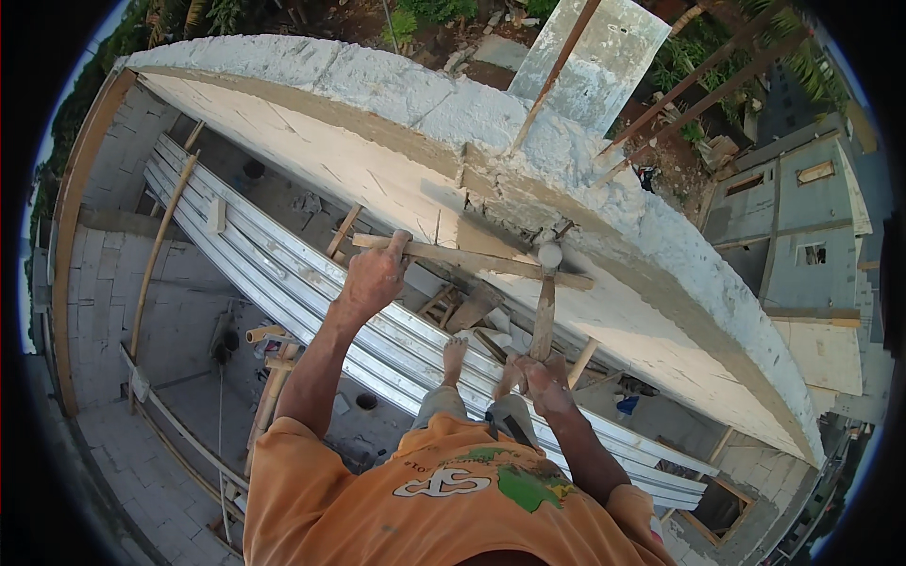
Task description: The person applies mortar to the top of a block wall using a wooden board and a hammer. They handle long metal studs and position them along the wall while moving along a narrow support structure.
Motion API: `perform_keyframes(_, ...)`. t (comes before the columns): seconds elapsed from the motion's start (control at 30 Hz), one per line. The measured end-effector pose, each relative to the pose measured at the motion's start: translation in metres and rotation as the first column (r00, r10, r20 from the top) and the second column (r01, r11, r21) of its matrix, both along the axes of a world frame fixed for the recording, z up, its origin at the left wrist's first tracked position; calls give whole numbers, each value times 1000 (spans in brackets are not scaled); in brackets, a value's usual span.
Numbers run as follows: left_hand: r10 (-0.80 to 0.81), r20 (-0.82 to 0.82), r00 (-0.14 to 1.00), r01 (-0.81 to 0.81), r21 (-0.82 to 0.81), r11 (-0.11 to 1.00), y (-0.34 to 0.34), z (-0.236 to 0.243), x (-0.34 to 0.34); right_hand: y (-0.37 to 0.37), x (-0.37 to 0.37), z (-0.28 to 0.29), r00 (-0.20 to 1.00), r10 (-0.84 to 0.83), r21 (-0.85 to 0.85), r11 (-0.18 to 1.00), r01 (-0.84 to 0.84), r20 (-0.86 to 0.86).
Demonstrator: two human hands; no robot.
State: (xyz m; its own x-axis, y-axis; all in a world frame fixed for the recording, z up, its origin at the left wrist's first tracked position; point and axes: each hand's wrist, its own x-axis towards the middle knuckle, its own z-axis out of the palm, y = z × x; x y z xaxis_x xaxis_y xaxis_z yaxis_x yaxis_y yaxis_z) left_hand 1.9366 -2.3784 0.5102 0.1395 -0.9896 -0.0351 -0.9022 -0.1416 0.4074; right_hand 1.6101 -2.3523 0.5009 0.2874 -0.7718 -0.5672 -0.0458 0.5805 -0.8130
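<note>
Hammering beside the concrete beam [406,102] seems to be in hand; a steady hold and a measured swing are called for. On the beam's near side, a narrow, rough wooden batten [462,258] is grasped by the fingers of the left hand [372,275], and a wooden-handled hammer [545,313] by those of the right hand [544,380].

A flat brown wooden strip [453,255] crossed the centre, a long grey concrete wall [377,90] barred the top, brown steel rods [555,77] the upper right; open air lay over ribbed silver sheets [255,259] mid-left.
</note>
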Motion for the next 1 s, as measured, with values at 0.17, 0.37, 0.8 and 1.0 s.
perform_keyframes(0.17, -75, 124, 989, 85, -82, 993, 14, 13, 10, 32, 14, 86, 969, -132, 685, 727, -47, 207)
perform_keyframes(0.37, -249, 206, 946, 265, -54, 963, 62, -11, -1, 52, -9, 95, 965, 231, 122, 969, -216, -121)
perform_keyframes(0.8, 87, -52, 995, -97, -235, 967, 118, -12, 11, 93, -143, -2, 724, 93, -208, 926, -315, -684)
perform_keyframes(1.0, 155, -34, 987, -159, -155, 975, 137, -16, -4, 111, -159, -34, 734, 145, -110, 951, -288, -663)
